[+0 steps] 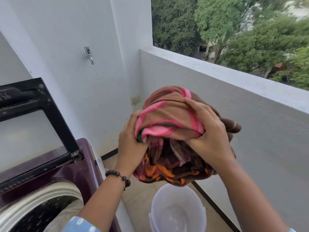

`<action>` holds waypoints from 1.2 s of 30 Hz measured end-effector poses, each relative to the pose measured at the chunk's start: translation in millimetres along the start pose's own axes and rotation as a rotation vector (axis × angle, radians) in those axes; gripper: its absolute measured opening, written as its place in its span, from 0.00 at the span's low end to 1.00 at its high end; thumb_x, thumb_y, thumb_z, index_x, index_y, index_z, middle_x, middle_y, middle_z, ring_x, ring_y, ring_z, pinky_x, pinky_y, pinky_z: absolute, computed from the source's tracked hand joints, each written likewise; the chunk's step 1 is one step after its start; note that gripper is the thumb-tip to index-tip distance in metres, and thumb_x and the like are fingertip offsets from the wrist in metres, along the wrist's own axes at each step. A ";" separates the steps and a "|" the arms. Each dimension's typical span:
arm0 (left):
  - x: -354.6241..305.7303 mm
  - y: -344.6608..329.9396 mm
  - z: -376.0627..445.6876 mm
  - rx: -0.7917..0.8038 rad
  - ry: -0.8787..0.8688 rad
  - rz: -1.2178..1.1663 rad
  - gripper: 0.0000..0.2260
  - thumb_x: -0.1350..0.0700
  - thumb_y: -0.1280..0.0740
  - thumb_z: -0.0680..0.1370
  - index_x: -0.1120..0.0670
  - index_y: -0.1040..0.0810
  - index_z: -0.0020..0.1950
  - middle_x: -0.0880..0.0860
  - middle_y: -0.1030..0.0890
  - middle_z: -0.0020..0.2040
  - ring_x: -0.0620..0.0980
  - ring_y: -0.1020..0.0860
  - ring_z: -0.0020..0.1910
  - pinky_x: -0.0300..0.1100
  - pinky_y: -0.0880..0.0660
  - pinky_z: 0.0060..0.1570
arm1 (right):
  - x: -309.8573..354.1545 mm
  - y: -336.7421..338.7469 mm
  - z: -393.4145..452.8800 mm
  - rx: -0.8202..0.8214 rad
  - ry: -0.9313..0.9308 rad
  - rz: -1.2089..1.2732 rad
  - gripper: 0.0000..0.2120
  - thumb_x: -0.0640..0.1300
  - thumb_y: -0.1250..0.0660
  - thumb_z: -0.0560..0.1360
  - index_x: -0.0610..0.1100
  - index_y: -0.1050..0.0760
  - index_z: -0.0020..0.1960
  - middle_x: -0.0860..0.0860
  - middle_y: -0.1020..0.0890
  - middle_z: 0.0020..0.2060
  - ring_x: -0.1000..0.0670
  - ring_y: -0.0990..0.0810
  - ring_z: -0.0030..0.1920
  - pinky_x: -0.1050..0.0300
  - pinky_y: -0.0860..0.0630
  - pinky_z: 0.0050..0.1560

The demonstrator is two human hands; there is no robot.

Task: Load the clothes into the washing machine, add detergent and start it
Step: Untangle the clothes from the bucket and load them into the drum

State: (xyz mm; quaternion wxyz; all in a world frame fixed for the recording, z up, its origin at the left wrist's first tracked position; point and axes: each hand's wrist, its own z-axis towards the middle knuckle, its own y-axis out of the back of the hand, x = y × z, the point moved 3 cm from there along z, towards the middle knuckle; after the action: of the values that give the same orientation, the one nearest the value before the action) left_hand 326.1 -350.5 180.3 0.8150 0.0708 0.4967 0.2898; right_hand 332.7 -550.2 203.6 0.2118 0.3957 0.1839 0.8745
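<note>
A bundle of clothes (pixel 172 114), brown with pink and orange stripes, hangs in the air above a white bucket (pixel 177 210). My left hand (pixel 132 141) grips its left side and my right hand (pixel 209 131) presses on its right side. The purple top-loading washing machine (pixel 80 168) stands at the lower left with its black-framed lid (pixel 33 113) raised. Its drum opening (pixel 43 208) is uncovered, to the left of my left forearm. The bundle is to the right of the machine, not over the drum.
A white balcony parapet (pixel 234 91) runs along the right with trees beyond it. A metal hook (pixel 89 55) and a wall switch (pixel 135 99) sit on the white back wall. The bucket looks empty and stands on the tiled floor (pixel 138 198).
</note>
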 end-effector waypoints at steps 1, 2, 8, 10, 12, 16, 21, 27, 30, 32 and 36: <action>-0.4 2.6 -0.9 -0.045 0.004 -0.030 0.22 0.65 0.25 0.71 0.49 0.27 0.59 0.41 0.22 0.41 0.30 0.23 0.39 0.22 0.31 0.36 | -1.2 -0.2 0.5 0.037 -0.006 0.027 0.41 0.56 0.26 0.66 0.53 0.37 0.75 0.55 0.29 0.70 0.53 0.32 0.72 0.45 0.32 0.70; -1.2 5.8 -1.7 -0.089 0.011 -0.056 0.21 0.66 0.26 0.72 0.48 0.28 0.57 0.40 0.22 0.41 0.30 0.23 0.39 0.23 0.31 0.36 | -3.8 -0.3 1.2 0.079 -0.027 0.042 0.47 0.62 0.24 0.64 0.56 0.42 0.77 0.55 0.32 0.72 0.53 0.36 0.74 0.43 0.34 0.72; 0.9 27.2 -1.0 -0.270 0.110 -0.315 0.20 0.65 0.27 0.73 0.45 0.29 0.57 0.38 0.20 0.44 0.34 0.20 0.44 0.29 0.26 0.44 | -33.5 5.6 -3.5 0.240 -0.215 0.121 0.62 0.74 0.25 0.51 0.70 0.57 0.75 0.60 0.47 0.78 0.49 0.52 0.79 0.33 0.45 0.74; 4.3 31.2 -1.4 -0.311 0.152 -0.426 0.22 0.66 0.27 0.73 0.43 0.28 0.56 0.37 0.19 0.46 0.39 0.20 0.49 0.37 0.24 0.50 | -35.0 -0.8 -6.3 0.291 -0.248 0.252 0.63 0.68 0.21 0.51 0.70 0.56 0.75 0.59 0.44 0.77 0.51 0.43 0.77 0.38 0.38 0.73; 7.8 34.2 -3.5 -0.334 0.166 -0.494 0.23 0.68 0.28 0.73 0.43 0.27 0.57 0.38 0.18 0.47 0.43 0.19 0.51 0.43 0.23 0.53 | -31.9 -10.8 -9.1 0.301 -0.246 0.315 0.61 0.62 0.18 0.53 0.70 0.54 0.75 0.60 0.40 0.75 0.54 0.36 0.74 0.42 0.32 0.71; 14.0 40.6 -14.0 -0.342 0.194 -0.525 0.22 0.70 0.29 0.73 0.48 0.28 0.59 0.38 0.18 0.45 0.41 0.18 0.50 0.37 0.22 0.48 | -29.4 -31.7 -14.1 0.158 -0.233 0.307 0.49 0.55 0.19 0.57 0.82 0.47 0.64 0.67 0.32 0.68 0.64 0.30 0.66 0.57 0.30 0.66; 27.5 59.6 -32.3 -0.380 0.262 -0.506 0.23 0.72 0.31 0.73 0.48 0.27 0.59 0.40 0.17 0.47 0.41 0.18 0.50 0.37 0.21 0.50 | -32.9 -61.9 -18.6 0.152 -0.249 0.344 0.38 0.51 0.23 0.61 0.72 0.35 0.64 0.71 0.28 0.61 0.65 0.27 0.62 0.65 0.31 0.61; 42.8 113.4 -65.1 -0.437 0.302 -0.387 0.24 0.70 0.29 0.72 0.48 0.26 0.60 0.38 0.17 0.48 0.42 0.18 0.52 0.38 0.21 0.52 | -7.0 -113.0 -18.0 0.240 -0.212 0.408 0.35 0.45 0.21 0.63 0.74 0.32 0.59 0.79 0.25 0.53 0.72 0.27 0.58 0.76 0.31 0.55; 55.8 157.9 -83.5 -0.473 0.317 -0.315 0.23 0.71 0.29 0.71 0.51 0.27 0.61 0.38 0.17 0.48 0.40 0.19 0.52 0.36 0.22 0.51 | 22.5 -148.9 -19.7 0.314 -0.180 0.461 0.35 0.42 0.20 0.65 0.69 0.31 0.62 0.78 0.26 0.55 0.71 0.27 0.60 0.76 0.31 0.56; 64.1 192.9 -98.7 -0.483 0.319 -0.242 0.24 0.72 0.29 0.71 0.47 0.27 0.58 0.37 0.17 0.47 0.39 0.19 0.51 0.35 0.23 0.50 | 46.1 -176.0 -24.4 0.363 -0.163 0.491 0.33 0.45 0.22 0.66 0.64 0.30 0.65 0.76 0.25 0.58 0.69 0.27 0.62 0.73 0.31 0.58; 80.7 259.6 -129.0 -0.526 0.358 -0.173 0.26 0.62 0.24 0.66 0.43 0.26 0.59 0.43 0.18 0.53 0.47 0.20 0.57 0.49 0.24 0.58 | 92.3 -228.4 -36.2 0.446 -0.132 0.531 0.34 0.45 0.23 0.68 0.50 0.30 0.71 0.60 0.23 0.64 0.58 0.26 0.66 0.52 0.27 0.66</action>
State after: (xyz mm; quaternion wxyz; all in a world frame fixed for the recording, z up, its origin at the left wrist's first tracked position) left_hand 139.4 -115.5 158.9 0.7268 -0.2367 0.5442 0.3457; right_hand 301.1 -315.8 126.1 -0.1032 0.5220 0.2468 0.8099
